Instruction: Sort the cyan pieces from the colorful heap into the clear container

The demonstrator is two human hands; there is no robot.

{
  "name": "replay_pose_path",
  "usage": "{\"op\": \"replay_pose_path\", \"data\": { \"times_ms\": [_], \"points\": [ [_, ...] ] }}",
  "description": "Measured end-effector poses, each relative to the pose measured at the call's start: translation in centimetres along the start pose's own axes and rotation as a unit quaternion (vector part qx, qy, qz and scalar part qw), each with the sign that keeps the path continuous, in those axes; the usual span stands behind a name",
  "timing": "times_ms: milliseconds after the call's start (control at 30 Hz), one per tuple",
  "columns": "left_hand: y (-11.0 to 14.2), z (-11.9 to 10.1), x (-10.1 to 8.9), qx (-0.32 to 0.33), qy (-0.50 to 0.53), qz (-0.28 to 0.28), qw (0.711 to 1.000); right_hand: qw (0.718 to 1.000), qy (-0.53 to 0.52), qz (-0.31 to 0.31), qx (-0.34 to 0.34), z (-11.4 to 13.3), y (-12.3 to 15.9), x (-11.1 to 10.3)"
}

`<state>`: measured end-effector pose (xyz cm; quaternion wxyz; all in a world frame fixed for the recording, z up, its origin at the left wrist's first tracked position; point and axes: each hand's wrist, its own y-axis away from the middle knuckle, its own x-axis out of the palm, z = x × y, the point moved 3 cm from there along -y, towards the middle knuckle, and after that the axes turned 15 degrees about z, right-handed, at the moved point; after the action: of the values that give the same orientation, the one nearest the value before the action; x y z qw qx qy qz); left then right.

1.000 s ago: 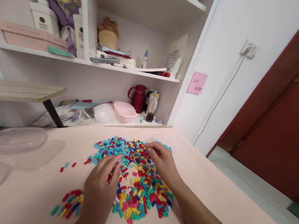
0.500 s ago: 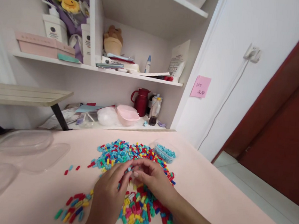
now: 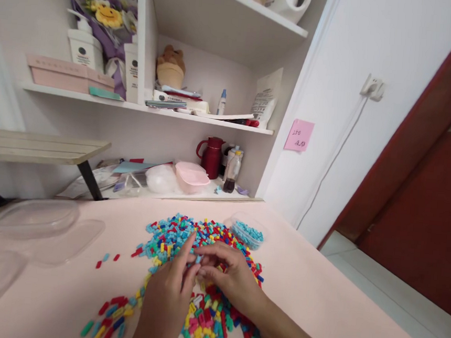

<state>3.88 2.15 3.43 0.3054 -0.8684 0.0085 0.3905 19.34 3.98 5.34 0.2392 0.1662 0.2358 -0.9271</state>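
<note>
My left hand (image 3: 168, 285) and my right hand (image 3: 234, 277) meet over a heap of small coloured plastic building blocks (image 3: 180, 231). A tiny light blue building block (image 3: 198, 259) shows between the fingertips of both hands. The right thumb and index finger pinch towards it from the right. On the left, the thumb and fingers close in on it while the index finger points up. Part of the heap is hidden beneath the hands. More mixed blocks (image 3: 204, 319) spread out below, in red, yellow, green, pink and blue.
A clear tub of light blue blocks (image 3: 247, 234) stands behind the heap at right. Several blocks (image 3: 112, 314) lie apart at front left. Clear plastic containers (image 3: 35, 215) rest on the left. Behind are a shelf, a pink box (image 3: 192, 175) and a red jug (image 3: 211, 158).
The left index finger has lifted and straightened, and the light blue block shows more plainly between the fingertips. The view has shifted slightly.
</note>
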Motion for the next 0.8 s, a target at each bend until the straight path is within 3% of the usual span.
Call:
{"op": "replay_pose_path", "data": {
  "times_ms": [300,800],
  "points": [
    [0.09,0.95,0.70,-0.028,0.018,0.067,0.997,0.999,0.039,0.012,-0.022,0.66,0.13,0.15],
    [-0.07,0.20,0.42,-0.013,0.067,0.050,0.996,0.997,0.059,-0.047,0.029,-0.03,0.03,-0.25]
  ]
}}
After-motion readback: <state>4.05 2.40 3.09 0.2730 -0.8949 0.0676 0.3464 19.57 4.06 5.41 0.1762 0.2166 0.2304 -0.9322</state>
